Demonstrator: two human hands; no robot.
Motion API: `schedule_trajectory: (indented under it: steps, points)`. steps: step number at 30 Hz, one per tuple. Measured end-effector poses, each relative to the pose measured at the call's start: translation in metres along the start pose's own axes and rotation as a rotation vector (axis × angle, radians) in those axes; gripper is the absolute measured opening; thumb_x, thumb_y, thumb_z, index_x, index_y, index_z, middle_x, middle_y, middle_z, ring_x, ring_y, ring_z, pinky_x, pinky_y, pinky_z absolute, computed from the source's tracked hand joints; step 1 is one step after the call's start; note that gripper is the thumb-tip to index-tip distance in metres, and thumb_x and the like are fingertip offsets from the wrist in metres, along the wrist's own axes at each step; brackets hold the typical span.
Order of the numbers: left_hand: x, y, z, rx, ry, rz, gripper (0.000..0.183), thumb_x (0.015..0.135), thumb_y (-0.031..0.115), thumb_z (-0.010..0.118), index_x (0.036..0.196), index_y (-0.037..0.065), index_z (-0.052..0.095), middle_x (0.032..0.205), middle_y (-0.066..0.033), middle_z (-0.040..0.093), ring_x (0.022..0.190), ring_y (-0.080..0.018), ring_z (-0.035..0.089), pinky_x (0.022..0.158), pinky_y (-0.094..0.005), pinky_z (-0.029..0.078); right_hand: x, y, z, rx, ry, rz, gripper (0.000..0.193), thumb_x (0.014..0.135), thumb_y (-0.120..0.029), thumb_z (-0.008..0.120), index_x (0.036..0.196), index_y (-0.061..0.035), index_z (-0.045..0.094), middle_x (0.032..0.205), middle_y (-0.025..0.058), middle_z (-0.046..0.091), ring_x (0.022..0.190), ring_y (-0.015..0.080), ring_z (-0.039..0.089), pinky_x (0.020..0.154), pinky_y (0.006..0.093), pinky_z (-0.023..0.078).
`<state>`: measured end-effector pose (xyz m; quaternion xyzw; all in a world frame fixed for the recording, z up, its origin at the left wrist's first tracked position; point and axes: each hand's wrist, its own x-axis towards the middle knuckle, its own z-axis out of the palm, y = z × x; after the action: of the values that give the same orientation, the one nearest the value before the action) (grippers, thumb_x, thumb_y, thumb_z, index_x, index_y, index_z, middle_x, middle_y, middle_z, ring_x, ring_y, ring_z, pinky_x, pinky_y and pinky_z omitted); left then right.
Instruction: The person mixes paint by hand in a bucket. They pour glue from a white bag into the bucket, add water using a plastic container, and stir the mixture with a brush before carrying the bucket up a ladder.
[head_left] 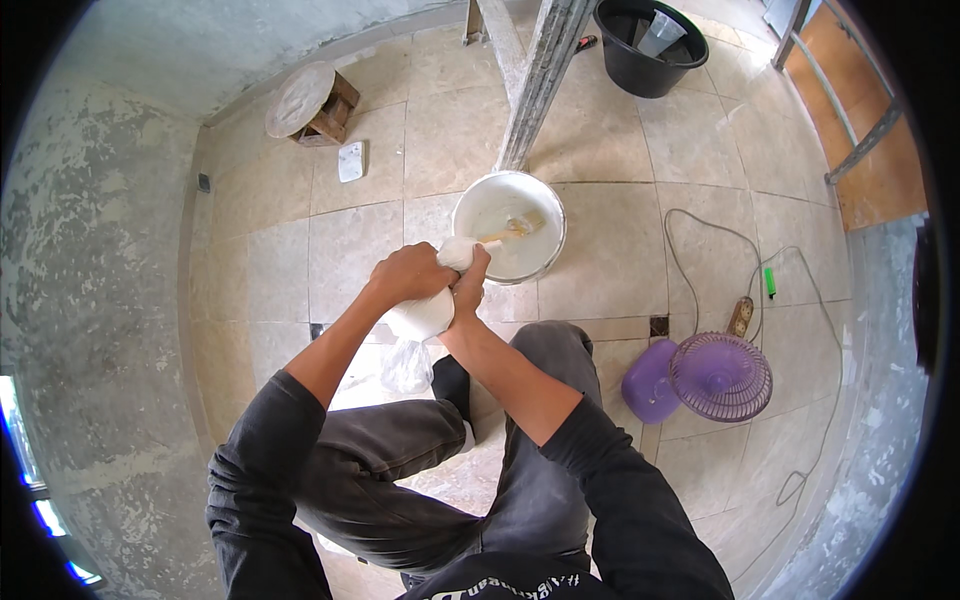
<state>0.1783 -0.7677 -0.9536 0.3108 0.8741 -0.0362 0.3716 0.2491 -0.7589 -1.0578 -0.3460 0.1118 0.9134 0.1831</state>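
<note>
Just short of the white bucket (463, 222), my left hand (408, 272) and my right hand (470, 284) are closed around a white plastic bag (420, 316). Its full, rounded body bulges below my hands, and a smaller white lump sticks out above them toward the bucket's near rim. What fills the bag cannot be made out. Inside the bucket rests a brush (520, 226) with a pale wooden handle and light bristles, its handle pointing toward my hands. Below the bag, near my foot, lies a crumpled clear plastic bag (405, 366).
A whitish ladder leg (540, 85) stands just behind the bucket. Farther back is a black tub (640, 75). To my right are a purple fan (720, 377), a power strip (740, 316) and loose cable. A wooden stool (325, 120) stands at the far left.
</note>
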Motion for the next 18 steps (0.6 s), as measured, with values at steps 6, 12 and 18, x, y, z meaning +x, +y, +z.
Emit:
schedule_trajectory:
  steps: [6,12,18]
  points:
    - [0.004,-0.007,0.004,-0.01,-0.003,0.025,0.046,0.065,0.037,0.059,0.085,-0.003,0.067,0.088,-0.0224,0.065,0.081,-0.0329,0.064,0.07,-0.039,0.049,-0.002,0.003,0.003,0.0,0.0,-0.028,0.059,0.081,-0.059,0.045,0.105,-0.0058,0.054,0.098,0.0096,0.056,0.087,0.0232,0.059,0.074,0.0407,0.05]
    - [0.003,-0.004,0.001,0.02,-0.037,0.024,0.046,0.066,0.038,0.059,0.084,-0.003,0.067,0.088,-0.0229,0.065,0.08,-0.0331,0.064,0.07,-0.0389,0.049,-0.007,0.003,0.004,0.009,0.027,-0.006,0.058,0.081,-0.059,0.046,0.105,-0.0063,0.053,0.098,0.0093,0.056,0.089,0.0235,0.058,0.075,0.0406,0.049]
    - [0.008,-0.011,0.004,0.043,-0.045,0.048,0.046,0.067,0.039,0.059,0.082,-0.004,0.067,0.086,-0.0237,0.064,0.078,-0.0337,0.064,0.069,-0.0391,0.049,-0.016,0.003,0.012,-0.003,0.049,0.001,0.059,0.081,-0.058,0.045,0.108,-0.0067,0.051,0.1,0.009,0.054,0.089,0.024,0.058,0.076,0.0414,0.048]
